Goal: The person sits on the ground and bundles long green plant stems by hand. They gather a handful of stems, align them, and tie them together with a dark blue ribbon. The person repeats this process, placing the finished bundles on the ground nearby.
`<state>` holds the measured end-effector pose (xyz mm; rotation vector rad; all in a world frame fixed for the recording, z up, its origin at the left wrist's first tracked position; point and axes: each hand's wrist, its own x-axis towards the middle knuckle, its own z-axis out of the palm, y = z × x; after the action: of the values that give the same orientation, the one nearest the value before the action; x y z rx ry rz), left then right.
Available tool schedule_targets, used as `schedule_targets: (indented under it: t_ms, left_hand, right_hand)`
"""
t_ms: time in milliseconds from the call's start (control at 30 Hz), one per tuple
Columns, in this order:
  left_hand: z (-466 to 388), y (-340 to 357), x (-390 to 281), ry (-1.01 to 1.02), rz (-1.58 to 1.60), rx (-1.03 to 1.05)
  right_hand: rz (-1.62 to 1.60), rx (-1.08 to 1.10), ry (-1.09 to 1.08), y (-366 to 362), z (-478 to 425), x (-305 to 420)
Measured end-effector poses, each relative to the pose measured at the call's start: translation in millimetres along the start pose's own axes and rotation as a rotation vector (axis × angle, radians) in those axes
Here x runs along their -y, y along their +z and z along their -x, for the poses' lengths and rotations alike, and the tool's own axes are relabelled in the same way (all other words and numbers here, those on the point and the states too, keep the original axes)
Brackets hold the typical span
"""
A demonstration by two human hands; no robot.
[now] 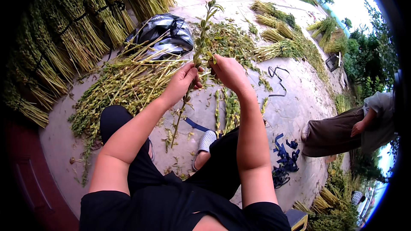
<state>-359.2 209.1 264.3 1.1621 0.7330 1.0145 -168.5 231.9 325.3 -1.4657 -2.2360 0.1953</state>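
Observation:
My left hand (183,81) grips a green sesame stalk (201,40) around its middle. The stalk stands nearly upright, pods and a few leaves along its upper part, its bare lower end slanting down towards my feet. Close beside it, my right hand (229,72) pinches a yellowish leaf (213,59) between thumb and fingers; whether the leaf is still attached cannot be made out. Below my hands, several podded stalks (231,107) lie on the concrete, partly hidden by my right forearm. A dark blue strip (196,124) lies near my grey clog (207,141).
A heap of loose stalks (118,85) spreads at left beside a plastic bag (167,32). Tied bundles (70,29) lean along the left; more bundles (273,22) lie ahead. Blue strips (285,160) and a black cord (279,80) are at right, where another person (337,131) stands.

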Motion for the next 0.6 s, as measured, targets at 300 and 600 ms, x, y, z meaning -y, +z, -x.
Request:
schedule_targets:
  t_ms: [300, 600]
  left_hand:
    - [6.1, 2.8, 17.9, 0.011, -0.164, 0.077]
    - [10.8, 10.5, 15.7, 0.012, -0.175, 0.137]
  right_hand:
    - [-1.095, -0.609, 0.118, -40.1, -7.9, -16.0]
    - [-0.739, -0.698, 0.198, -24.9, -7.8, -6.6]
